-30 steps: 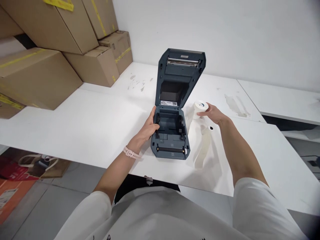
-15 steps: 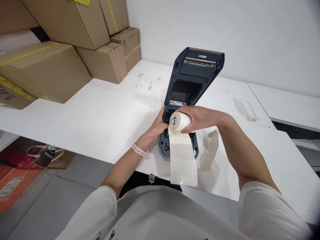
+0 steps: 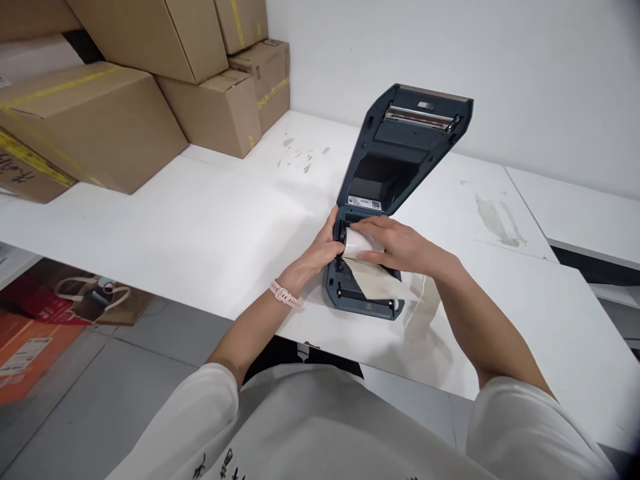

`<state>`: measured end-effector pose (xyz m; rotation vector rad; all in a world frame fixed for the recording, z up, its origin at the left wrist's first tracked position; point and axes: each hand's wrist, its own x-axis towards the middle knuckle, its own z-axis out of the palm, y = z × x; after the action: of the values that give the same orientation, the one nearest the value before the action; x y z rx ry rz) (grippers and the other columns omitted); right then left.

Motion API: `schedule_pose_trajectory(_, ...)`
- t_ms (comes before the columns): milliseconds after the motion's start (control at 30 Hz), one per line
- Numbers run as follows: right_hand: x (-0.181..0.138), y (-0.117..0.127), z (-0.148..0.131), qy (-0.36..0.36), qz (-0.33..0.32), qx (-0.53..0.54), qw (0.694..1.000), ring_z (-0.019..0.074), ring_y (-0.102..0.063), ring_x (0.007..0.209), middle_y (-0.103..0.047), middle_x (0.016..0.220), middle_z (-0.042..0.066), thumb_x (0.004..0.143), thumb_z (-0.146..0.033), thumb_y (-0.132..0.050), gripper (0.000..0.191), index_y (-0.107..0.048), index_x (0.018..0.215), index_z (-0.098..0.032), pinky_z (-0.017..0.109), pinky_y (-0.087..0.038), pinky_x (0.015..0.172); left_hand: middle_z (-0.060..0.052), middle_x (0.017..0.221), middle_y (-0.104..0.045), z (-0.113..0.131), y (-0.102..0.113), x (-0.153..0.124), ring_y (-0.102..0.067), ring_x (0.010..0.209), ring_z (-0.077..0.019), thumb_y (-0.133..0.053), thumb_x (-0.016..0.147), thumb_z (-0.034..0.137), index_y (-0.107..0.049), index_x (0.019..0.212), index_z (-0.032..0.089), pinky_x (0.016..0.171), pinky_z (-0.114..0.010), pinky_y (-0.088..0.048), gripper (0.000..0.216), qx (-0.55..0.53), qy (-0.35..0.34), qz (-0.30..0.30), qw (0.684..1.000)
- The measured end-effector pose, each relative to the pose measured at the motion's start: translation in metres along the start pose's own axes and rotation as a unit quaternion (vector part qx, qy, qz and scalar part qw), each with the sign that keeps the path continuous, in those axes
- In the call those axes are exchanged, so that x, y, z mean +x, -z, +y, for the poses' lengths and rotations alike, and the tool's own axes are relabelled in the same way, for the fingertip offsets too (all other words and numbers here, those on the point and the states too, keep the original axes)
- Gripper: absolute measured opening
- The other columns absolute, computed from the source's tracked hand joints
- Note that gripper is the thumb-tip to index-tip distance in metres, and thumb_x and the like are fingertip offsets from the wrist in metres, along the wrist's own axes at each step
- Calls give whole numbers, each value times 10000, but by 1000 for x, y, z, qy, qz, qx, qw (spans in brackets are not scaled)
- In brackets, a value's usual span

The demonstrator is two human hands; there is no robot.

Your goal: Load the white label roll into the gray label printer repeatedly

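Note:
A dark blue label printer (image 3: 363,307) stands on the white table with its lid (image 3: 367,150) tilted up and back. My left hand (image 3: 323,250) grips the left side of the printer's base, its thumb over the rim beside the roll. Inside the base sits a white label roll (image 3: 361,244), and my right hand (image 3: 400,245) holds it from the right, fingers over its top and thumb at its front. From the roll a loose pale strip (image 3: 377,283) trails to the right across the printer's edge. The roll's right end is hidden by my right hand.
Another strip of label backing (image 3: 424,312) lies on the table (image 3: 250,233) right of the printer. Cardboard boxes (image 3: 110,127) are stacked at the back left. A white wall (image 3: 500,80) rises behind. Bags (image 3: 95,303) sit below the table at the left.
My right hand has lowered the label roll into the printer's base. The hanging strip has swung from the front to the right. My left hand keeps its hold on the printer.

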<state>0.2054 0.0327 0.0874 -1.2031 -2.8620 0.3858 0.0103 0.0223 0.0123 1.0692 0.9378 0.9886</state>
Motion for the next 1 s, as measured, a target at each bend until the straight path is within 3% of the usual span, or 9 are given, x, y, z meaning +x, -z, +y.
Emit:
schedule_pose_trajectory(67, -23, -3, -8, 18, 42, 13, 999, 370, -620, 1280, -646, 1415, 161, 1025, -432, -501, 481, -616, 1431, -203, 552, -545, 1026, -54, 1681, -414, 2, -1, -2, -511, 1448, -317, -551, 610, 39, -42, 1693, 253, 1239, -539, -400, 1215, -4, 2, 2, 1000)
schedule_pose_trajectory(233, -64, -24, -31, 62, 21, 49, 997, 317, -610, 1371, -567, 1562, 96, 1066, -449, -474, 470, -597, 1484, -272, 517, -575, 1078, -56, 1752, -266, 4, -1, -4, -361, 1564, -294, -555, 628, 39, -68, 1692, 230, 1287, -481, -326, 1185, 0, -12, -3, 1000)
schedule_pose_trajectory(500, -72, -52, -45, 55, 66, 1, 996, 341, -454, 1515, -418, 1646, 156, 1088, -409, -429, 548, -448, 1594, -200, 587, -504, 1171, -55, 1755, -255, -2, 3, 2, -339, 1578, -308, -580, 671, 66, -114, 1688, 249, 1284, -476, -332, 1133, 27, -29, -6, 999)
schedule_pose_trajectory(633, -76, -49, -48, 48, 67, 27, 996, 366, -446, 1515, -403, 1651, 166, 1078, -414, -448, 548, -489, 1570, -177, 607, -486, 1180, -58, 1771, -206, 0, -2, -13, -145, 1649, -308, -597, 764, 111, -203, 1666, 230, 1344, -486, -167, 992, 139, -76, 63, 985)
schedule_pose_trajectory(700, -79, -38, -43, 48, 64, 82, 993, 357, -539, 1450, -490, 1608, 139, 1056, -411, -505, 477, -602, 1482, -221, 565, -545, 1133, -57, 1784, -151, 1, -10, -34, -49, 1664, -304, -586, 865, 185, -262, 1645, 237, 1353, -504, -94, 846, 248, -148, 90, 953)
schedule_pose_trajectory(767, -78, -18, -30, 24, 139, 150, 979, 309, -679, 1297, -677, 1439, 82, 1023, -402, -585, 329, -732, 1297, -294, 495, -597, 1071, -79, 1766, -222, -1, -21, -60, -125, 1658, -288, -501, 964, 252, -331, 1615, 229, 1354, -500, -103, 674, 350, -222, 51, 909)
schedule_pose_trajectory(867, -60, 20, 8, -42, 438, 178, 880, 258, -741, 1126, -792, 1161, 47, 977, -470, -670, 234, -778, 1090, -297, 462, -584, 1043, -145, 1709, -354, -10, -38, -91, -236, 1633, -290, -405, 1036, 399, -383, 1583, 143, 1348, -522, -163, 604, 514, -268, -75, 811)
schedule_pose_trajectory(900, -49, 33, 23, -46, 524, 169, 834, 250, -727, 1141, -780, 1186, 60, 963, -536, -673, 312, -762, 1123, -285, 445, -586, 1015, -168, 1698, -366, -14, -42, -98, -252, 1627, -299, -401, 1040, 447, -385, 1577, 108, 1343, -527, -184, 636, 560, -269, -105, 776)
schedule_pose_trajectory(1000, -9, 67, 60, -60, 525, 227, 818, 183, -498, 1465, -515, 1605, 46, 956, -664, -616, 611, -545, 1445, -306, 393, -451, 1179, -198, 1690, -366, -21, -48, -104, -274, 1615, -332, -445, 1023, 525, -385, 1568, 52, 1331, -526, -209, 724, 645, -258, -135, 707)
